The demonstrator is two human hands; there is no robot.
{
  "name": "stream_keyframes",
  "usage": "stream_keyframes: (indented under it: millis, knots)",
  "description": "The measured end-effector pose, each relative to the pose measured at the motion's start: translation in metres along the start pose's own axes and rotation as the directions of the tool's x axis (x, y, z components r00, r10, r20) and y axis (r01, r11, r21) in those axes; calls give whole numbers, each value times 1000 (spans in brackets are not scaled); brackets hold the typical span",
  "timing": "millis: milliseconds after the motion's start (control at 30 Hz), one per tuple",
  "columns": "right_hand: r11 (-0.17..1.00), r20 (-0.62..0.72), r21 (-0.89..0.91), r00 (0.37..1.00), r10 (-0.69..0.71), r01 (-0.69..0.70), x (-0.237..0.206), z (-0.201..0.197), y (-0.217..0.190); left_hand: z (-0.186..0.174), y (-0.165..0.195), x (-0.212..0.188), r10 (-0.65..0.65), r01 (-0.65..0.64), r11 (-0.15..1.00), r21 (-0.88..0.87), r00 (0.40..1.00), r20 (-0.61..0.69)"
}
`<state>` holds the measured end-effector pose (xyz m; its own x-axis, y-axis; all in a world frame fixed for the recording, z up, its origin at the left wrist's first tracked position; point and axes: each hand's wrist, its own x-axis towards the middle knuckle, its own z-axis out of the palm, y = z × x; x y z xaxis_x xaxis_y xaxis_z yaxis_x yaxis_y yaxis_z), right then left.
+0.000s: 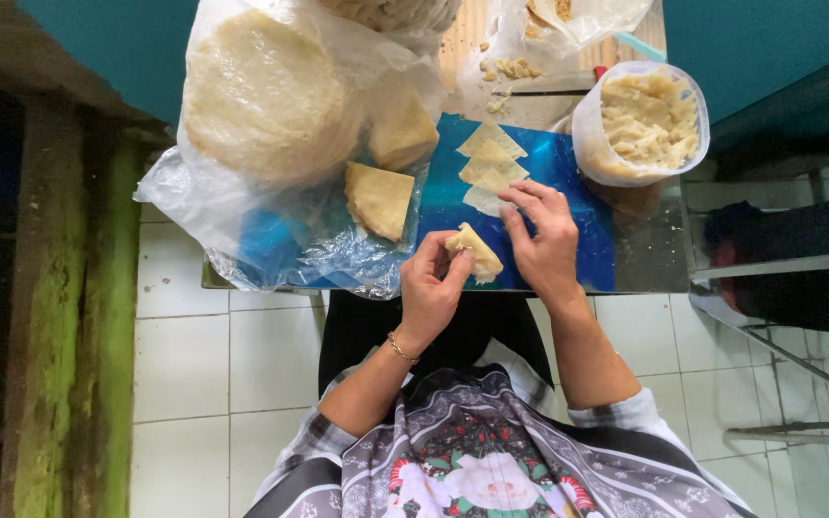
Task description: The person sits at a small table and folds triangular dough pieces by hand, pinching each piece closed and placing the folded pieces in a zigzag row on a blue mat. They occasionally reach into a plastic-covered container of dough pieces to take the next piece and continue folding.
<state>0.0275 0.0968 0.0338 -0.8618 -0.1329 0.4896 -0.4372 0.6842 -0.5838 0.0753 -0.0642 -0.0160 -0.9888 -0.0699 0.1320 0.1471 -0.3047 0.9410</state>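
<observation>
There are three flat dough triangles (491, 163) on the blue board (568, 230), one plastic tub (640, 120), and two hands.

The floor of square white ceramic tiles (194, 364) has dark joints. At the left stands a weathered wooden post with green moss (69, 317). Teal painted walls (117, 43) fill both upper corners. A grey metal-framed stand (779, 278) stands at the right, in soft daylight.
</observation>
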Motion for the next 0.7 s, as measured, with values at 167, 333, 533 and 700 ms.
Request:
stream_keyframes:
  millis: [167, 333, 533, 700]
  knots:
    - [890, 297, 433, 955, 8, -142, -19, -21, -13, 1, 0, 1, -12, 12, 999, 47, 1000, -2]
    - [955, 157, 284, 987, 38, -82, -35, -17, -11, 3, 1, 1, 1, -2, 989, 146, 1000, 7]
    - [604, 375, 628, 871, 317, -490, -48, -13, 26, 6, 3, -3, 27, -30, 991, 131, 999, 26]
    - [196, 398, 818, 779, 485, -540, -51, -10, 49, 0, -4, -8, -15, 15, 1000, -16, 1000, 0]
